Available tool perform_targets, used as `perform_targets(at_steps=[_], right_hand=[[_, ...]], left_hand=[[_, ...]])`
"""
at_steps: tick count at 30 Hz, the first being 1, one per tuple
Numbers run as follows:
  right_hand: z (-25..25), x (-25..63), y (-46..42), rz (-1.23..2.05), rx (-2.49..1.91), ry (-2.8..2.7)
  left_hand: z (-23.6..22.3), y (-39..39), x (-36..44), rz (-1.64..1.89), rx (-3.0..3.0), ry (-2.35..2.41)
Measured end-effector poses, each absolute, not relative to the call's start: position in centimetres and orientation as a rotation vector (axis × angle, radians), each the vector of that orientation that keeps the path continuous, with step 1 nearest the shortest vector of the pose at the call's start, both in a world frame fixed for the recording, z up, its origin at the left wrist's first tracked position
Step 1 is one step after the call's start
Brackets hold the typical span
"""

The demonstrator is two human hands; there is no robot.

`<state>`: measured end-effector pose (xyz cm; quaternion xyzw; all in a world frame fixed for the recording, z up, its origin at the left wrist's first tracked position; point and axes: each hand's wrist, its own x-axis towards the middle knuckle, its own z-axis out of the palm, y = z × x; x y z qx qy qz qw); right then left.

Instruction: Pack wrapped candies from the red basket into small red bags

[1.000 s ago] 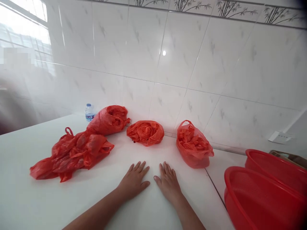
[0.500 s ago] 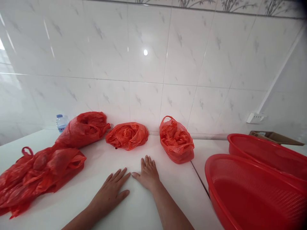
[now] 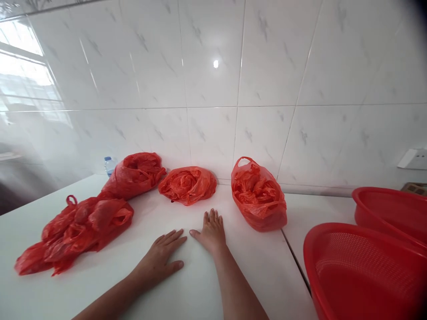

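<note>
Left hand [image 3: 159,257] and right hand [image 3: 211,232] flat on the table [image 3: 187,289], palms down, fingers spread, gripping nothing, just apart from each other, forearms angled in from the bottom edge. At 12 o'clock from the hands, just past the fingertips, a balled-up red plastic bag [image 3: 187,186] against the wall tiles [image 3: 267,66]. At 1 o'clock, a second red bag [image 3: 258,195], one handle looped up, crumpled red plastic packed inside. At 11 o'clock, a third red bag [image 3: 135,175] on its side, mouth gaping, touching a slumped fourth red bag [image 3: 78,231] at 10 o'clock. Behind the third, a water bottle [image 3: 109,166]. At 3 o'clock, a red colander [image 3: 360,271] in front of a red basin [image 3: 388,211].
</note>
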<state>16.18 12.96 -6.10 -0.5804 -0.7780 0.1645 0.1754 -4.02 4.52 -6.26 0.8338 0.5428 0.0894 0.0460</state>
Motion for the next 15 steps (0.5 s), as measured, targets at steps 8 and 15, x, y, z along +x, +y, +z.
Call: perform_targets(at_steps=[8, 15], right_hand=[[-6.1, 16.0, 13.0, 0.442, -1.664, -2.222], [-7.0, 16.8, 14.1, 0.423, -1.559, -2.151]], left_hand=[[-6.2, 4.5, -3.8, 0.308, 2.463, 1.654], [-4.7, 6.4, -2.8, 0.234, 2.426, 1.607]])
